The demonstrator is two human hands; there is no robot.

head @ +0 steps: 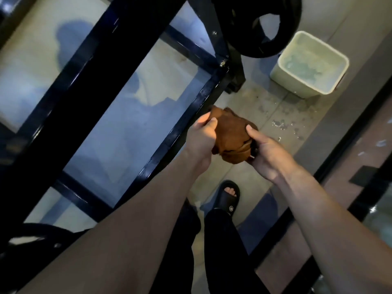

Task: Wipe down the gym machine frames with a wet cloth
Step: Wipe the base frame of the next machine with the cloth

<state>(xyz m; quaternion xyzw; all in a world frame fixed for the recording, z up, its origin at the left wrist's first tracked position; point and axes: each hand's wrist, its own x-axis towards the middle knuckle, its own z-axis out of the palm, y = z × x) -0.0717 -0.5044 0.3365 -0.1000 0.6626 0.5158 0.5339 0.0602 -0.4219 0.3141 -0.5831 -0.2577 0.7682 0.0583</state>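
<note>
Both hands held a bunched brown cloth above the floor, just beside the lower black frame bar of the gym machine. The left hand gripped one side with curled fingers, and the right hand pinched the other with its thumb on top. A pale bucket of water stood on the floor near the frame's corner, under a black weight plate, with wet splashes on the floor between it and the cloth. The step in hand looked like gathering or wringing the cloth; the next move would call for pressing it onto the bar and running it along its length.
</note>
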